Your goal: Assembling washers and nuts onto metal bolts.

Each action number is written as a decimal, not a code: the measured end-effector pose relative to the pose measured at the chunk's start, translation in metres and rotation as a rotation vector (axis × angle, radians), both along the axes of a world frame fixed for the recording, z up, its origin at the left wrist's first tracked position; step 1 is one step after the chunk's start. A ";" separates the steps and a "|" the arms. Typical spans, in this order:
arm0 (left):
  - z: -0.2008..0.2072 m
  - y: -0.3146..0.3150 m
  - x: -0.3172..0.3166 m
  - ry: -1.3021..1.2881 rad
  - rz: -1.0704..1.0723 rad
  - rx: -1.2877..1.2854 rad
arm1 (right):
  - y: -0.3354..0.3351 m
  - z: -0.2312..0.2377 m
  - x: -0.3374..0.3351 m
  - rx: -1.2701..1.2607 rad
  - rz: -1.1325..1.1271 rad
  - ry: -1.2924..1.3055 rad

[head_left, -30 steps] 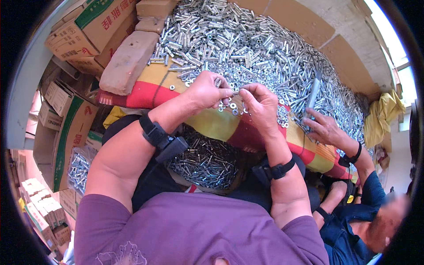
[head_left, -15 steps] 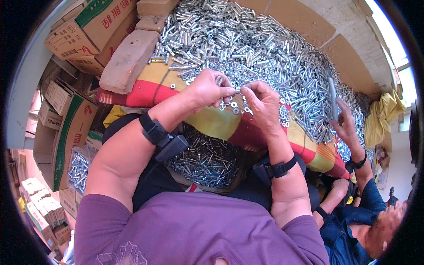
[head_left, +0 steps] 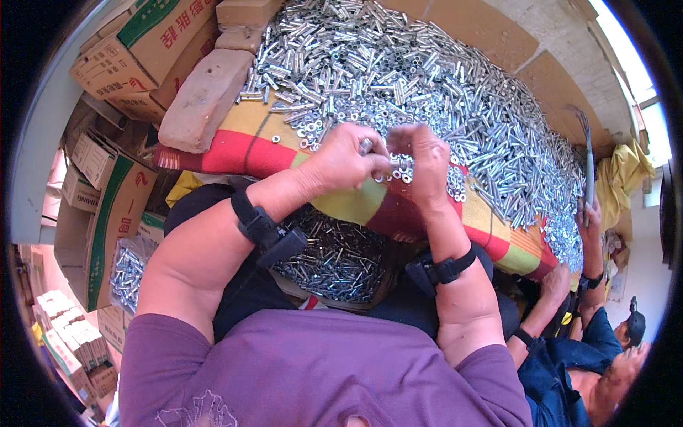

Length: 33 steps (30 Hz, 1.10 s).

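Note:
My left hand (head_left: 348, 158) is closed around a silver expansion bolt (head_left: 366, 146), its round end showing between the fingers. A threaded metal end also shows by the left thumb, just over the washers. Close beside it on the right, my right hand (head_left: 429, 167) is raised, with bent fingers pointing left. Those fingers are blurred, and whether they hold anything is hidden. Beneath and around both hands lie loose washers and nuts (head_left: 455, 178) on a checked red and yellow blanket (head_left: 238, 151). Beyond spreads a big heap of metal sleeves and bolts (head_left: 398, 64).
Bricks (head_left: 206, 99) edge the heap at the left, beside cardboard boxes (head_left: 146, 53). Below the blanket, a container of dark bolts (head_left: 331, 260) sits between my legs. At the right, a co-worker's hand (head_left: 589, 217) holds a grey hand rake (head_left: 589, 164).
My hands have come apart a little from their fingertip pinch, the left moving slightly right. The co-worker's raking hand has moved right and toward me, and the rake now stands upright.

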<state>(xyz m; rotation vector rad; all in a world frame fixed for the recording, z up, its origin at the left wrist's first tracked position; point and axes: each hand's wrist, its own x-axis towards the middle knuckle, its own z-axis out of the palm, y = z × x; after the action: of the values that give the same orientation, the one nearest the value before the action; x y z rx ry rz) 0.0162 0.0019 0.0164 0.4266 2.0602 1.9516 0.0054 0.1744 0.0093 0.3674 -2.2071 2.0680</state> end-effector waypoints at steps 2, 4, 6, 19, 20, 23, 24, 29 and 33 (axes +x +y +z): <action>-0.001 0.007 0.009 -0.058 -0.144 0.017 | -0.006 0.002 -0.002 -0.251 0.037 -0.073; -0.009 0.012 0.013 -0.086 -0.110 0.050 | -0.009 0.011 0.005 -0.552 0.139 -0.186; -0.013 0.012 0.010 -0.159 0.041 0.100 | -0.019 0.019 0.028 -0.608 0.125 -0.183; -0.015 -0.025 -0.005 -0.539 0.031 0.436 | 0.022 0.001 0.019 0.123 -0.178 0.044; -0.017 -0.025 -0.007 -0.557 0.018 0.480 | 0.021 0.003 0.018 0.282 -0.214 0.143; -0.021 -0.020 -0.011 -0.532 0.075 0.485 | 0.019 0.006 0.019 0.527 -0.224 0.298; -0.020 -0.020 -0.012 -0.538 0.077 0.485 | 0.018 0.005 0.019 0.612 -0.195 0.353; -0.020 -0.029 -0.015 -0.543 0.109 0.495 | 0.016 0.006 0.025 0.747 -0.113 0.439; -0.019 -0.031 -0.014 -0.533 0.113 0.454 | 0.026 -0.004 0.020 0.892 -0.181 0.422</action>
<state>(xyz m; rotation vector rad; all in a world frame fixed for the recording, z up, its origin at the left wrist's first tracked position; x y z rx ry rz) 0.0018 -0.0290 -0.0026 -0.1290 1.3394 2.2843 0.0257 0.2000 0.0052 0.5608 -2.5930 0.7195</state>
